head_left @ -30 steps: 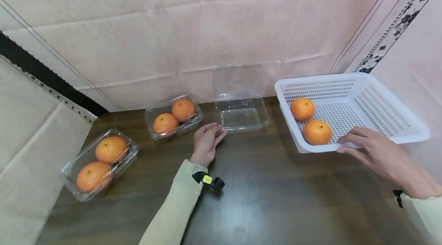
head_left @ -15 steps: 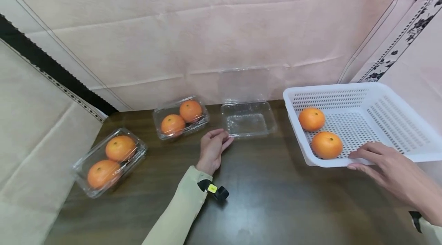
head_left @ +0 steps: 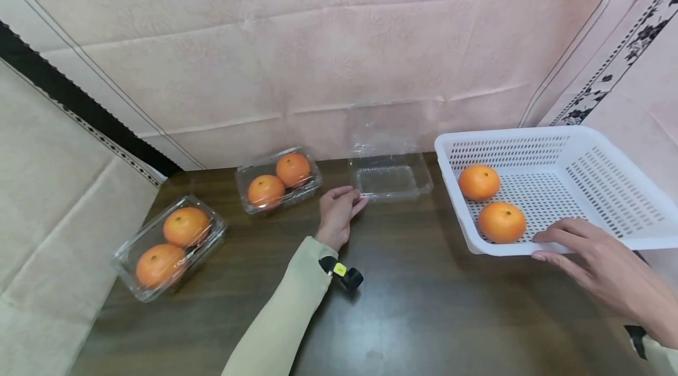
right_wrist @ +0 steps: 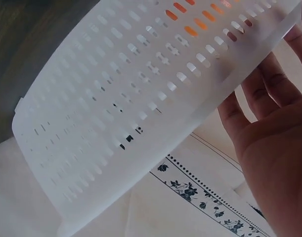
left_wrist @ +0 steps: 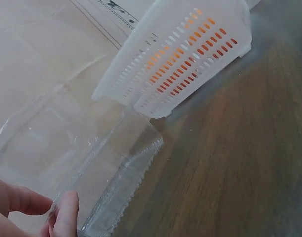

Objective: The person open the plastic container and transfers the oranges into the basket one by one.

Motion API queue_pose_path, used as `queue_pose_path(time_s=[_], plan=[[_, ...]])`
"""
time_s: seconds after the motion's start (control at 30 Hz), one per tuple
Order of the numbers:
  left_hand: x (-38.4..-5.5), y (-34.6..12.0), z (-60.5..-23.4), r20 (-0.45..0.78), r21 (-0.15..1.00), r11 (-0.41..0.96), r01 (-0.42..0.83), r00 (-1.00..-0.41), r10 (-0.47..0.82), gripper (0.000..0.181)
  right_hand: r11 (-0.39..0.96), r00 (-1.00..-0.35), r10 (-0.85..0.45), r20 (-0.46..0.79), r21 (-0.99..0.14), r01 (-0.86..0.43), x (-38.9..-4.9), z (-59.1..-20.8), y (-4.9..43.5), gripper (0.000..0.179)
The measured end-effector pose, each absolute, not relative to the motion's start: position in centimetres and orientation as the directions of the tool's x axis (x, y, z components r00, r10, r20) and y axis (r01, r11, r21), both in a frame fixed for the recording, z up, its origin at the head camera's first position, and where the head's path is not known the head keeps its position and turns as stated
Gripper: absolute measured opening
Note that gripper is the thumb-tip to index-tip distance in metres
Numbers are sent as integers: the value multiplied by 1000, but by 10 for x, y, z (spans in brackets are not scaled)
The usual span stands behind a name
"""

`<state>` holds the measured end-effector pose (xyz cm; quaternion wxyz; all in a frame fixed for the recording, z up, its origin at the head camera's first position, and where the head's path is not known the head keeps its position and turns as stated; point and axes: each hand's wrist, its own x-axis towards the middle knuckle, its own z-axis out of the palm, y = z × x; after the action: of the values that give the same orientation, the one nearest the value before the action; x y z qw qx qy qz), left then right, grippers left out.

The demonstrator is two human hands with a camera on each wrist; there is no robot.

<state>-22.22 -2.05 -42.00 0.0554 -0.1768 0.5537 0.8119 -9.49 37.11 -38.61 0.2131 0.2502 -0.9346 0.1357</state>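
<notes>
Left hand (head_left: pixel 337 215) pinching clear container (head_left: pixel 389 180) by its corner, right hand (head_left: pixel 604 264) gripping white basket (head_left: pixel 545 190) by the rim

Six oranges (head_left: pixel 502 222), three containers (head_left: pixel 390 179), one basket (head_left: pixel 609 185)

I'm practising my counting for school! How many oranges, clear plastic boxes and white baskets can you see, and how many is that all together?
Oranges: 6
Clear plastic boxes: 3
White basket: 1
Total: 10
</notes>
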Motion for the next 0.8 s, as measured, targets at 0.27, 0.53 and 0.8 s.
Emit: queue_pose_path(time_s=[0.27, 0.53, 0.8], plan=[[-230, 1, -419, -322, 911, -306, -275, -940, -114, 42, 818, -819, -391, 421, -250, -519, -94, -393, 370, 31], [-217, -9, -416, -292, 953, -135, -272, -942, -163, 37, 804, -821, -374, 432, -290, -519, -98, -391, 365, 41], [-178, -66, -393, 118, 922, 387, 24, -968, -220, 23, 782, -758, -336, 559, -284, -555, -88, -365, 335, 39]])
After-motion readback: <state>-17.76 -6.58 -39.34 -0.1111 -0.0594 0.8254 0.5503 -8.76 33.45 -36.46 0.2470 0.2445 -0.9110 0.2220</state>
